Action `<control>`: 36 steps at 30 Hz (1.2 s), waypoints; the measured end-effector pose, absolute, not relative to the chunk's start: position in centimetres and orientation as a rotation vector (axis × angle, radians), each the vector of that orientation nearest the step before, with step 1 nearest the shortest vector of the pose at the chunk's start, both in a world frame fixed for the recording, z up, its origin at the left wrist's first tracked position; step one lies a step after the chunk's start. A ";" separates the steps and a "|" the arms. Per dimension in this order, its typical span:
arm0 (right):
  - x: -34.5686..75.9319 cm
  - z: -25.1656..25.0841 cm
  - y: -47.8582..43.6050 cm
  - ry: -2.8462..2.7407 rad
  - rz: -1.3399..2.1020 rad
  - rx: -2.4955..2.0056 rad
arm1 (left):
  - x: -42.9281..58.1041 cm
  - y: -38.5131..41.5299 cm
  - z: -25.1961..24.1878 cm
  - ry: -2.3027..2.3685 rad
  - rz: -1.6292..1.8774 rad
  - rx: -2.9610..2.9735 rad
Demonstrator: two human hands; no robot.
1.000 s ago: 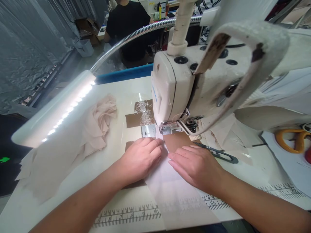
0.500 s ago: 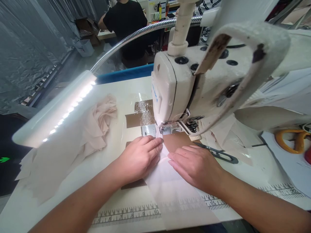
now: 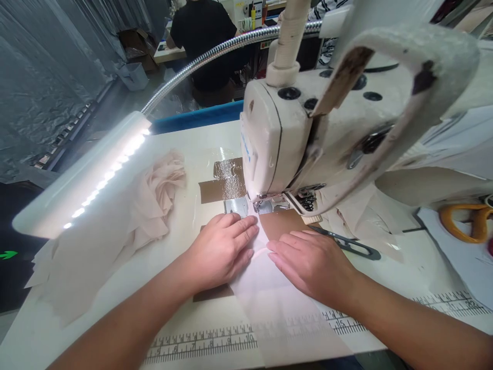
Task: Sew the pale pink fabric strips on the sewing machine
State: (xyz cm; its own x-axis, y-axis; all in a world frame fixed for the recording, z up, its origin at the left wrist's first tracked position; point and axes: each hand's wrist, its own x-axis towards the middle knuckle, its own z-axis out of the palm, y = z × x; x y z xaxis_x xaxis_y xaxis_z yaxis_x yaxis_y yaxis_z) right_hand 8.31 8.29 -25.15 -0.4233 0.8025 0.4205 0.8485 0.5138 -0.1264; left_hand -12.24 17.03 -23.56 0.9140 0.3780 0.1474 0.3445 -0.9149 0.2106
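Note:
A thin, pale pink-white cloth [image 3: 269, 295] runs from the table's front edge up to the presser foot [image 3: 257, 206] of a white sewing machine [image 3: 262, 139]. My left hand [image 3: 225, 246] lies flat on the cloth's left edge, its fingertips just in front of the foot. On the right side of the cloth, my right hand [image 3: 311, 264] rests palm down, fingers stretched forward and thumb beside the cloth's middle. Neither hand grasps anything. The needle point is too small to make out.
Left of the machine lies a crumpled heap of pale cloth [image 3: 154, 200] under a lit lamp [image 3: 88, 174]. Dark thread snips [image 3: 358, 247] lie beyond my right hand; orange-handled scissors [image 3: 464, 223] are at the far right. A person in black [image 3: 204, 46] sits ahead.
Both hands keep nearly the same place on the cloth. The thread lever on the machine head, low and sharp before, now looks higher and blurred. The view has shifted slightly.

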 end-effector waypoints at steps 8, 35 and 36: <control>8.2 -25.1 8.6 -2.323 -0.189 -1.399 | -12.2 17.6 -23.5 0.559 0.256 2.873; 8.3 -25.1 8.7 -2.328 -0.230 -1.426 | -12.2 17.7 -24.0 0.497 0.416 2.948; 8.3 -25.1 8.7 -2.328 -0.227 -1.423 | -12.2 17.7 -24.1 0.501 0.419 2.957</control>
State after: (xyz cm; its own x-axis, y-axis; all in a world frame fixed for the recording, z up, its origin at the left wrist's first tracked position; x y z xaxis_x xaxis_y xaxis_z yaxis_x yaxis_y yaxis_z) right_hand 8.27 8.66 -25.13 -0.4012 0.8158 0.4166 0.8810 0.4682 -0.0684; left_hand -12.16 17.66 -24.05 0.9073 0.3378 0.2503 0.3064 -0.9390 0.1563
